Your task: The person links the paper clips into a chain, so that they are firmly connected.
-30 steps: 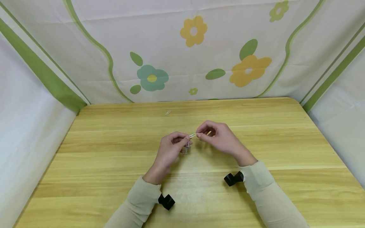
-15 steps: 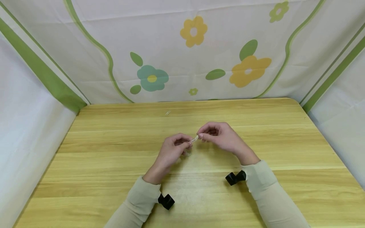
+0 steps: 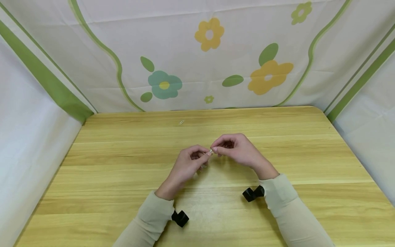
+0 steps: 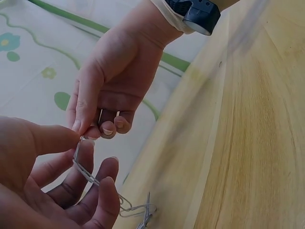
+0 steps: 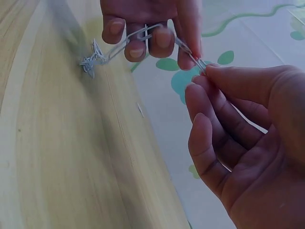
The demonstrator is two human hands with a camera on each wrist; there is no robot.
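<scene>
Over the middle of the table my hands meet fingertip to fingertip. My left hand [image 3: 186,163] pinches a chain of silvery paper clips [image 5: 119,46] between thumb and forefinger. The chain runs across its other fingers and ends in a hanging, tangled clump [image 5: 90,62]. Between thumb and forefinger, my right hand [image 3: 239,151] pinches a paper clip [image 5: 196,60] at the chain's upper end. In the left wrist view, both thumbs come together at the chain's tip, which the fingertips partly hide.
One loose paper clip [image 3: 181,122] lies near the back edge of the wooden table [image 3: 108,154]. A white flower-print curtain [image 3: 191,68] rises behind the table and along both sides. Black wrist cameras [image 3: 180,218] sit at both cuffs.
The hands have drawn closer together, so the stretch of chain between their fingertips is now nearly covered. My right hand has come slightly down. The loose paper clip stays put.
</scene>
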